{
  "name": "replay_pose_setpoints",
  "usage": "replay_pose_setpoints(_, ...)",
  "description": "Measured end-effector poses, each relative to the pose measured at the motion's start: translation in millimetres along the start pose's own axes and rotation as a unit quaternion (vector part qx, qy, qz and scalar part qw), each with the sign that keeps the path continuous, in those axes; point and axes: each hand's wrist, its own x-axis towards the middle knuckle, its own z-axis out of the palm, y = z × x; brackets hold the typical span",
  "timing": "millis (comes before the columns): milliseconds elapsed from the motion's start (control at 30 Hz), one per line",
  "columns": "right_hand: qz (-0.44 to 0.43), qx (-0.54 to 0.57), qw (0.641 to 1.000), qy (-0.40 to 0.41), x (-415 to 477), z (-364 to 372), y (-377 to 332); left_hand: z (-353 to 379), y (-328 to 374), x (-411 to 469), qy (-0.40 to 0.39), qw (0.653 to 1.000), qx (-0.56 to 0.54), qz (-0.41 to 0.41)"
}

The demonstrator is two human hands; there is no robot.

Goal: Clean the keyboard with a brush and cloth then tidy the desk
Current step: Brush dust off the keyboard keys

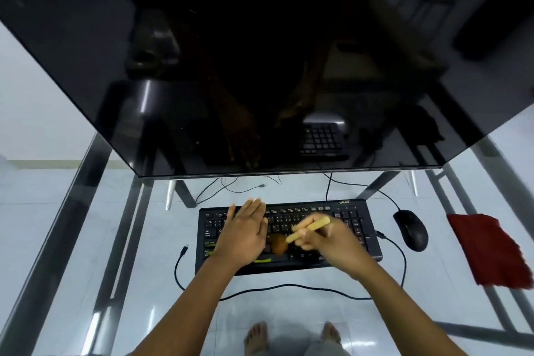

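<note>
On the keyboard (pixel 289 235), left hand (pixel 244 235) lies flat, fingers straight, likely steadying it. Right hand (pixel 329 240) grips the brush (pixel 300 231), bristles down on mid keys. Cloth (pixel 491 251) sits right of keyboard, unused.

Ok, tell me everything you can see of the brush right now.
The brush has a slim, pale yellow handle that looks like wood and a brown bristle head, which is blurred. The right hand pinches the handle near its middle, so the far end sticks out past the fingers. The brush lies tilted, with the bristles pointing down and to the left over the lower middle keys of the black keyboard. Whether the bristles touch the keys cannot be told.
</note>
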Motion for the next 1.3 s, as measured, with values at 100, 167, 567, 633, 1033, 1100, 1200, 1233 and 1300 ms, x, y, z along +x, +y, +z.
replay_pose_setpoints(100, -0.023, 0.057, 0.987, 0.150, -5, 2, 7, -2, 1, 0, -0.003, 1.000, -0.007, 0.002)
replay_pose_setpoints(167, 0.010, 0.173, 0.980, 0.103, -8, 4, 7, -1, 0, 0, 0.001, 1.000, -0.005, 0.004)
replay_pose_setpoints(567, -0.007, 0.082, 0.995, 0.062, -21, -11, 20, -3, 6, 10, 0.024, 1.000, 0.013, 0.000)
replay_pose_setpoints(633, 0.000, 0.103, 0.991, 0.090, -20, -16, 22, -3, 13, 13, 0.018, 1.000, 0.008, 0.015)
replay_pose_setpoints(1033, -0.010, 0.027, 0.992, 0.123, 0, -18, 18, 3, 22, 18, 0.021, 0.999, 0.040, 0.031)
replay_pose_setpoints(1100, 0.001, 0.099, 0.976, 0.193, 8, -25, 15, 4, 22, 18, 0.027, 0.998, 0.051, 0.037)
replay_pose_setpoints(1200, 0.024, 0.101, 0.989, 0.107, 12, -23, 13, 10, 21, 15, 0.035, 0.995, 0.080, 0.040)
replay_pose_setpoints(1233, 0.018, 0.065, 0.988, 0.137, 14, -23, 16, 13, 21, 14, 0.042, 0.994, 0.089, 0.039)
replay_pose_setpoints(1300, 0.020, 0.039, 0.963, 0.267, 14, -33, 19, 20, 25, 10, 0.064, 0.992, 0.101, 0.049)
